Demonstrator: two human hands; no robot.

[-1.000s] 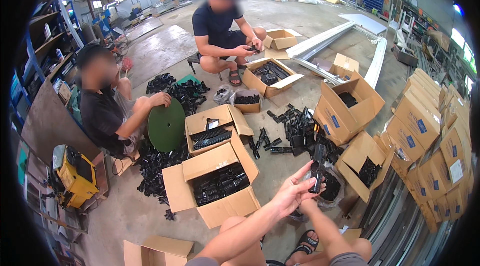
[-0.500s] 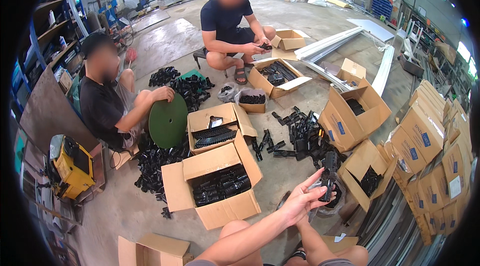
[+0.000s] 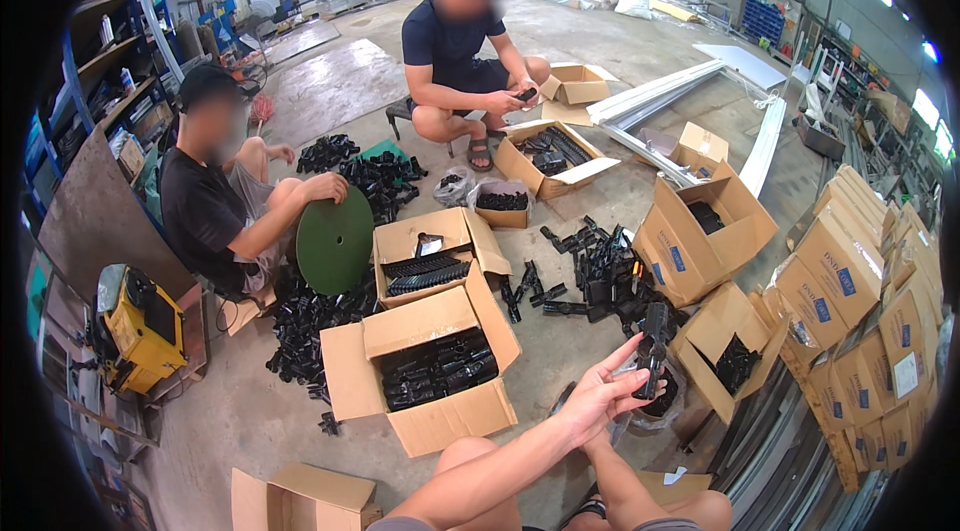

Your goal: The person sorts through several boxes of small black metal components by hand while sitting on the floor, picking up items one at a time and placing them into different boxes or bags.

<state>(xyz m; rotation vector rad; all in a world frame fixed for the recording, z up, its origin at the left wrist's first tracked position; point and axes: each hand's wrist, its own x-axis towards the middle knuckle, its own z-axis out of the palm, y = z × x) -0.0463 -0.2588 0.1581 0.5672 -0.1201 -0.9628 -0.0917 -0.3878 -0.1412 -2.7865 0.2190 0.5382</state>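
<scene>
Right of parts-filled carton (image 3: 455, 425), our left hand (image 3: 598, 403) gripped black part (image 3: 655, 329); right hand (image 3: 598, 439) mostly hidden, grip we couldn't tell.

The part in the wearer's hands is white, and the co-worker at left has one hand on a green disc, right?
Not white: the head view shows the part in the hands is black. The co-worker at left does have one hand on a green disc.

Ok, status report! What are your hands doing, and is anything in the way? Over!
Left hand gripping black part. Right hand hidden behind it, grip unclear. Open carton to the right, nothing seen blocking.
</scene>
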